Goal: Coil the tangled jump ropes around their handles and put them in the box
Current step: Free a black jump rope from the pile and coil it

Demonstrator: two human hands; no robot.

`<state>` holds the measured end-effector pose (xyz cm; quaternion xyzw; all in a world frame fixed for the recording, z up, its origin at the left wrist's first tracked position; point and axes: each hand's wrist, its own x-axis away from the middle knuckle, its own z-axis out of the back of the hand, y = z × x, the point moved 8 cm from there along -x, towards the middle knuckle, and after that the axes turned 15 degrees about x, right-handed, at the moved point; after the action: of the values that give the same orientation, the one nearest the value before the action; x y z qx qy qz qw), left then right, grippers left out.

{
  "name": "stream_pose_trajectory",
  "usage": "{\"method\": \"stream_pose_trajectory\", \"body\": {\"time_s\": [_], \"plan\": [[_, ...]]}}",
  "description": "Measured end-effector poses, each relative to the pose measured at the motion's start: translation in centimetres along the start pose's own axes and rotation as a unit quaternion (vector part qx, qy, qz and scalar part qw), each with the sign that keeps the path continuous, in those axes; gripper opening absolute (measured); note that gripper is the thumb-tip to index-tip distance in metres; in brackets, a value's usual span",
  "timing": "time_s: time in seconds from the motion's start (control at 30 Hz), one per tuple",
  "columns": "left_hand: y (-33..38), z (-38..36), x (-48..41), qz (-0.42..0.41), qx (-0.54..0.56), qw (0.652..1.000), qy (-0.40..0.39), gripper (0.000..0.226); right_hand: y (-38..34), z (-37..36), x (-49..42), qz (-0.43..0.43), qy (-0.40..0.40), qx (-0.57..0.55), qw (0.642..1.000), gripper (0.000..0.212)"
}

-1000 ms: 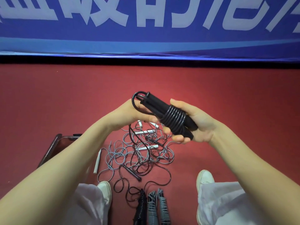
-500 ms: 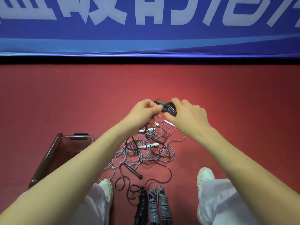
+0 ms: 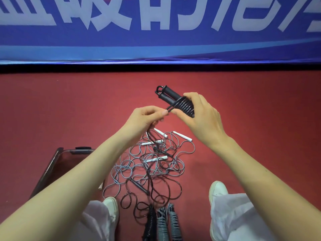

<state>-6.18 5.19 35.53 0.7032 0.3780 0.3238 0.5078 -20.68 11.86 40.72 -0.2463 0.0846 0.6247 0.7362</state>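
"Where is the black jump rope point(image 3: 169, 96)?"

"Up above the red floor point(image 3: 69, 110), in the right hand point(image 3: 205, 119). Its fingers curl round the two handles, held side by side, with cord wound around them in tight turns."

"And the left hand point(image 3: 144, 119)?"

"Thumb and forefinger pinch the loose cord point(image 3: 171, 108) just beside the coil. Below lies a tangle point(image 3: 151, 164) of grey and black ropes, between the white shoes point(image 3: 218, 188)."

"The box point(image 3: 52, 164)?"

"Clear, toward the floor's left side, mostly behind the left forearm. I cannot tell what is in it."

"Any wound ropes?"

"Three bundles point(image 3: 162, 223) lie together on the floor, nearest the person, outside the box."
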Motion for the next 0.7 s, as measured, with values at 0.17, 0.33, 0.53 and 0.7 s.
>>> {"method": "stream_pose_trajectory", "body": {"time_s": [0.17, 0.33, 0.53, 0.7], "plan": [[-0.6, -0.5, 0.2, 0.003, -0.003, 1.000, -0.019, 0.014, 0.2, -0.7, 0.3, -0.040, -0.055, -0.218, 0.974, 0.029], [0.7, -1.3, 0.7, -0.050, 0.009, 0.995, -0.081, 0.010, -0.2, -1.9, 0.4, -0.057, -0.162, -0.395, 0.902, 0.013], [0.6, -1.6, 0.9, -0.068, 0.022, 0.995, -0.076, 0.024, -0.3, -2.9, 1.0, -0.076, -0.225, -0.435, 0.868, 0.039], [-1.2, -1.7, 0.9, -0.053, 0.041, 0.997, -0.036, 0.013, 0.2, -3.7, 0.9, -0.085, -0.279, -0.335, 0.896, 0.035]]}}
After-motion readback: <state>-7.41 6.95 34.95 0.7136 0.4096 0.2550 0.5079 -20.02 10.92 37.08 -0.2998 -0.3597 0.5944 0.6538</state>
